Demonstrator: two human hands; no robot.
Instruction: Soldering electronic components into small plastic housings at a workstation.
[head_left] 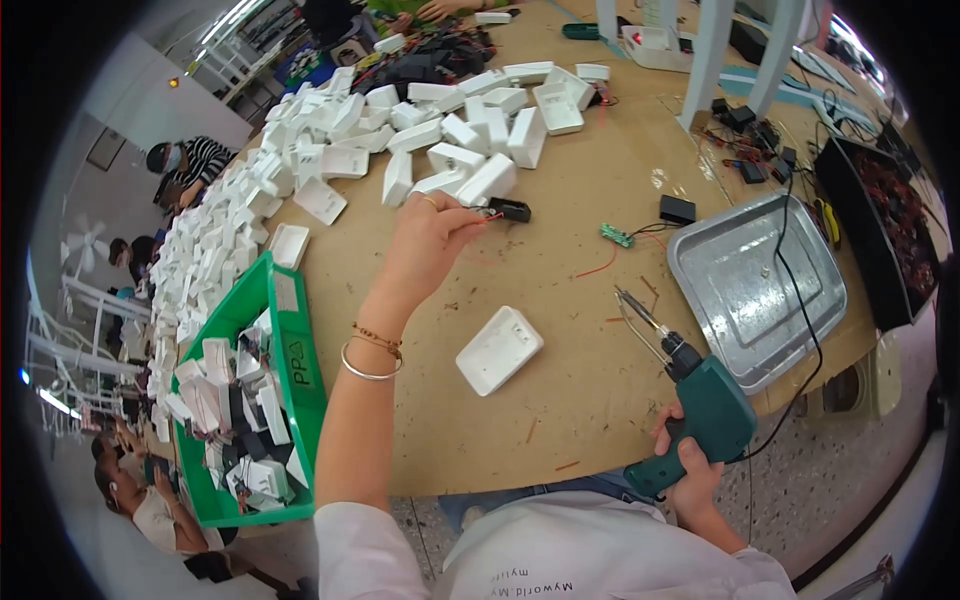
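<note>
A green soldering gun is grasped in the right hand at the near edge of the tabletop, its grip clenched round the handle and the tip pointed up and away. Just beyond, a white case lies flat and untouched. Further out, the left hand is extended, and a small black part with red wires is pinched between its fingertips, low over the tabletop. A green circuit board lies to the right of it, with a metal tray beyond. A green bin of parts sits at the left. Farthest off, white cases are heaped. The hot tip is best kept clear of the wires and fingers, and the part held steady by its body.
</note>
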